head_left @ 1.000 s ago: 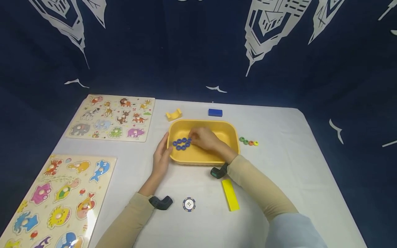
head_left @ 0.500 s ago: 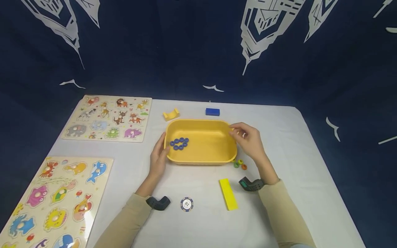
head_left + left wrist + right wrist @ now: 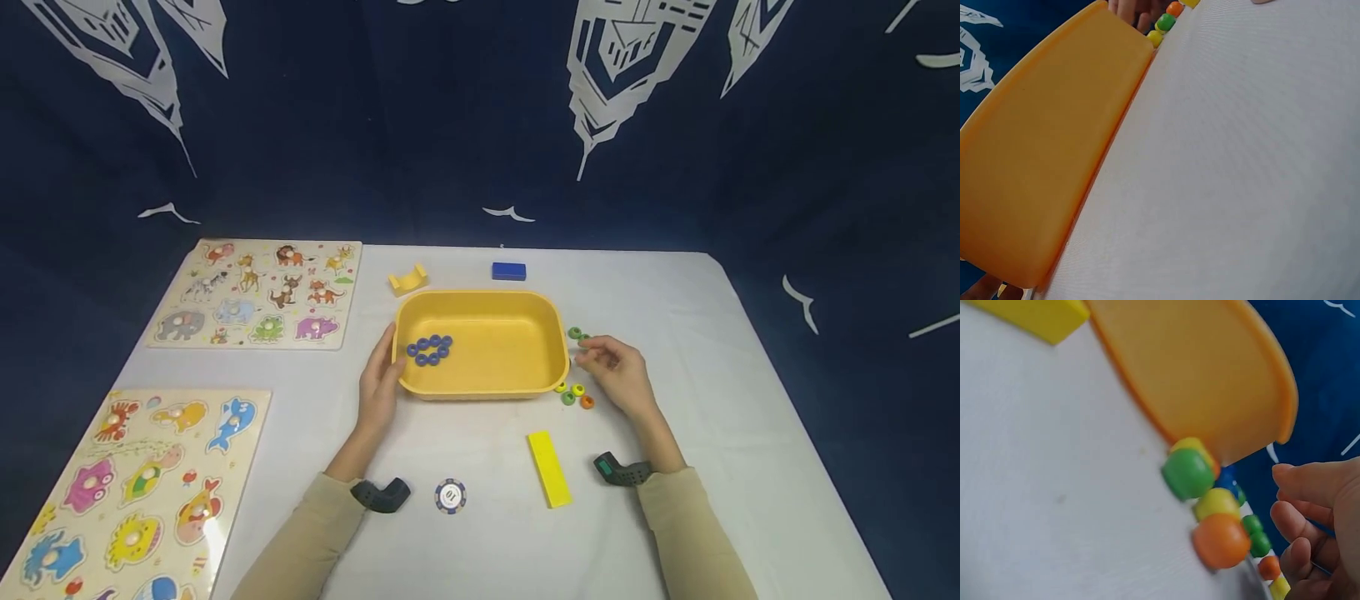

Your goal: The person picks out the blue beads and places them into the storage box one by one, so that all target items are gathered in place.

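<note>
My left hand (image 3: 380, 385) holds the left end of the yellow tray (image 3: 510, 342), thumb at the rim and fingers along the outside wall. Several blue beads (image 3: 422, 359) form a small ring at the left inside the tray. Just outside the tray's right end is my right hand (image 3: 618, 375), its fingers loosely bent over the table beside loose beads. In the right wrist view nothing shows between its fingertips (image 3: 1282, 472). Near them lie a green bead (image 3: 1189, 474), an orange bead (image 3: 1221, 540) and a blue bead (image 3: 1227, 479), partly hidden behind the others.
Two animal peg puzzles, an upper board (image 3: 255, 293) and a lower board (image 3: 138, 492), lie at left. Behind the tray are a curved yellow block (image 3: 408, 281) and a blue block (image 3: 508, 272). A poker chip (image 3: 450, 496) and a long yellow block (image 3: 549, 469) lie in front.
My right hand has left the blue beads inside the tray, passed over the right rim and come down by the loose beads. My left hand stays at the tray's left end.
</note>
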The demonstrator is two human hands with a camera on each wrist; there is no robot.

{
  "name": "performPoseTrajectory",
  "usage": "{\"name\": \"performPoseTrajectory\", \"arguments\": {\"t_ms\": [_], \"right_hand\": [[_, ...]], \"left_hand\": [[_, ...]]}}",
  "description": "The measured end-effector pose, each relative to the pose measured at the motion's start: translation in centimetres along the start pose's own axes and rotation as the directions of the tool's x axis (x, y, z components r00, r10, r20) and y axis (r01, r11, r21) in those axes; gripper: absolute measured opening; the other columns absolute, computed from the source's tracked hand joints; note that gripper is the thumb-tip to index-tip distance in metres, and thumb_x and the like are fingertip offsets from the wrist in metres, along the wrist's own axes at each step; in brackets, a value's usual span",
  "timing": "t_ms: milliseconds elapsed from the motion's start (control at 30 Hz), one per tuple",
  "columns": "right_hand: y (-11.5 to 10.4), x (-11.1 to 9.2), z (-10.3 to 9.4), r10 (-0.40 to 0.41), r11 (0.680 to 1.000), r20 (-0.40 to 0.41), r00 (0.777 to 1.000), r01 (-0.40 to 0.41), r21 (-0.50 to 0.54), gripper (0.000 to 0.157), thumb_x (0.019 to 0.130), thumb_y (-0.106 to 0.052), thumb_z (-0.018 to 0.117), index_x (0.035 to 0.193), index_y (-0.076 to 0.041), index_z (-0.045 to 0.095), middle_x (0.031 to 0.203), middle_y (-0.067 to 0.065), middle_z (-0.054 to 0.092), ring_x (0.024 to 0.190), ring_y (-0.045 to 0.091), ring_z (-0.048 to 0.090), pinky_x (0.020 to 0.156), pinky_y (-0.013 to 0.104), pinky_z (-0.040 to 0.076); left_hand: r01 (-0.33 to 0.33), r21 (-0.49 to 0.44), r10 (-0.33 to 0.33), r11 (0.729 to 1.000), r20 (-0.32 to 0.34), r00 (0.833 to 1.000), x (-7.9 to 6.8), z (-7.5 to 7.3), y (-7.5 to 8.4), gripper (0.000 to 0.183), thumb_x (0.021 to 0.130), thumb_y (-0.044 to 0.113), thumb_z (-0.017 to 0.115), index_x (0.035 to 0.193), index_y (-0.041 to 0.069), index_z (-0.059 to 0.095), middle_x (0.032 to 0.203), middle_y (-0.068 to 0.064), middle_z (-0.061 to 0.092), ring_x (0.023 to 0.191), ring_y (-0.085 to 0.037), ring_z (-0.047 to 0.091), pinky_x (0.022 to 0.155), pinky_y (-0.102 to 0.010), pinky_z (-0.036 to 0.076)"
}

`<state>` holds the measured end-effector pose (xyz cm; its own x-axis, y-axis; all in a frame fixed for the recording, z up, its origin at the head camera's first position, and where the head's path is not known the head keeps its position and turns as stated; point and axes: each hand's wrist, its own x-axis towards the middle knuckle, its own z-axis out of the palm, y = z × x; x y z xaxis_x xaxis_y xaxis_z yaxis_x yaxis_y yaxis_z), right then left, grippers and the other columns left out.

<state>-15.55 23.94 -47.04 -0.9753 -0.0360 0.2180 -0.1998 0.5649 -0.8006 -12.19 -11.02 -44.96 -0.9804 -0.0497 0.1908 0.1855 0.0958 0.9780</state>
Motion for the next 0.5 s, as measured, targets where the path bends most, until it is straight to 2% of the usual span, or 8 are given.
{"name": "performPoseTrajectory", "arguments": {"t_ms": [100,300,500], "right_hand": [[0.1,-0.1,0.3,0.023,0.997,0.033,0.999,-0.021,-0.071,0.025,0.077,-0.025,0.068,0.096,-0.008,0.065,0.076,0.001,0.058,0.059,0.010,0.044,0.048,0.016,0.038],[-0.2,0.0,0.8,0.001,0.977,0.049,0.999,0.010,-0.214,0.024,0.074,-0.024,0.071,0.092,-0.011,0.065,0.073,-0.001,0.058,0.052,0.014,0.040,0.041,0.022,0.031],[-0.4,0.1,1.1,-0.012,0.959,0.048,0.999,0.025,-0.282,0.019,0.074,-0.026,0.070,0.089,-0.014,0.067,0.066,-0.003,0.055,0.050,0.013,0.038,0.040,0.022,0.028]], "left_hand": [[0.006,-0.003,-0.006,1.000,0.000,1.000,0.0,0.0,-0.1,0.051,0.090,0.001,0.038,0.140,0.005,0.025,0.145,-0.007,0.025,0.132,-0.020,0.026,0.110,-0.030,0.025],[-0.002,0.007,0.002,1.000,0.005,1.000,0.0,0.0,-0.1,0.051,0.090,0.001,0.038,0.139,0.004,0.025,0.145,-0.009,0.025,0.132,-0.023,0.027,0.109,-0.033,0.026],[-0.016,-0.002,0.016,1.000,-0.007,1.000,0.0,0.0,-0.1,0.051,0.090,0.001,0.038,0.139,0.004,0.026,0.145,-0.009,0.026,0.132,-0.021,0.028,0.110,-0.031,0.025]]}}
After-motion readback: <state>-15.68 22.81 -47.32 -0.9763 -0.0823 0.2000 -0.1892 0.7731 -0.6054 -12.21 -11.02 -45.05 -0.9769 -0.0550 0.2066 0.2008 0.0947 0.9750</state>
